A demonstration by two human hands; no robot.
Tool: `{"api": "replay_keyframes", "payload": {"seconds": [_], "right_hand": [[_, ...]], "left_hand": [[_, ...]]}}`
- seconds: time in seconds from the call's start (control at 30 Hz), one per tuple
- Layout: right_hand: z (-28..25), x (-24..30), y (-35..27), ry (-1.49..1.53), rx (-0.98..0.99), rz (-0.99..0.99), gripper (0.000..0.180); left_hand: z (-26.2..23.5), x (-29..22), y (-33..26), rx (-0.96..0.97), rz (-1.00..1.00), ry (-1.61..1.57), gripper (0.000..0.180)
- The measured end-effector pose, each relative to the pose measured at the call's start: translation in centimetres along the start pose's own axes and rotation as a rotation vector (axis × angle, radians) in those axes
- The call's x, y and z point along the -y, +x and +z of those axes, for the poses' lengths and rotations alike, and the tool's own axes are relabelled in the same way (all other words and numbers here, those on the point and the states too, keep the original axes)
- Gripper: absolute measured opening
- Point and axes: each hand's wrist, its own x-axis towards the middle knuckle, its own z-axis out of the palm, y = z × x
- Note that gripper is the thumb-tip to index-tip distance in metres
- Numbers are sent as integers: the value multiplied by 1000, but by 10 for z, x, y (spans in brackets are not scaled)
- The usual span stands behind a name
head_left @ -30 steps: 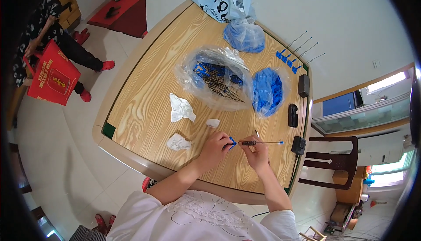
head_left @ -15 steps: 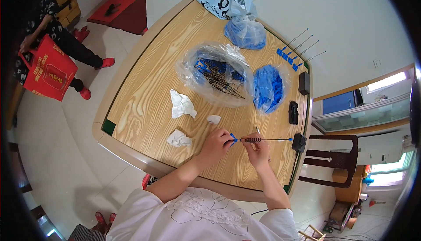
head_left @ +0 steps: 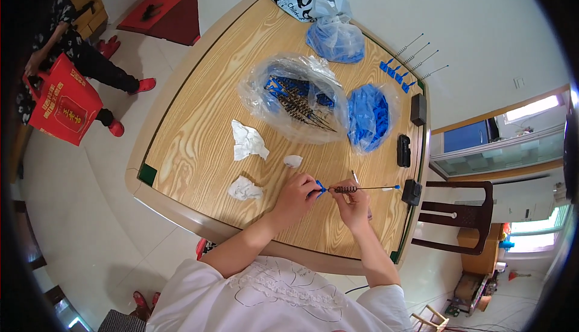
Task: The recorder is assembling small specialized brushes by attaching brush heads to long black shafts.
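My left hand pinches a small blue plastic piece over the near part of the table. With its fingertips my right hand grips a dark coiled spring rod, whose thin straight end points right and carries a blue tip. The rod's left end meets the blue piece between my hands; how they join is too small to tell. Beyond my hands, a clear bag holds more dark spring rods and blue parts. Beside it lies another clear bag of blue pieces.
Several spring rods on blue bases stand at the far right edge. Black blocks line that side. Crumpled tissues lie left of my hands. A tied bag sits at the back. A chair is at right; a person holds a red bag.
Both hands keep hold of the blue piece and the spring rod, with barely any shift. The rod's tip sits slightly higher in view. The person's red bag has swung a little.
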Motion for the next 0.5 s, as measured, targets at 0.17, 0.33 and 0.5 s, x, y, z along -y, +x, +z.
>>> {"api": "replay_keyframes", "payload": {"seconds": [0.17,0.33,0.5], "right_hand": [[1,-1,2,15,9,-38,9],[-1,0,3,-1,87,-14,12],[6,-5,-1,89,8,58,7]], "left_hand": [[0,0,0,15,-22,-13,12],[2,4,0,9,-10,-4,12],[1,2,1,-29,31,11,16]]}}
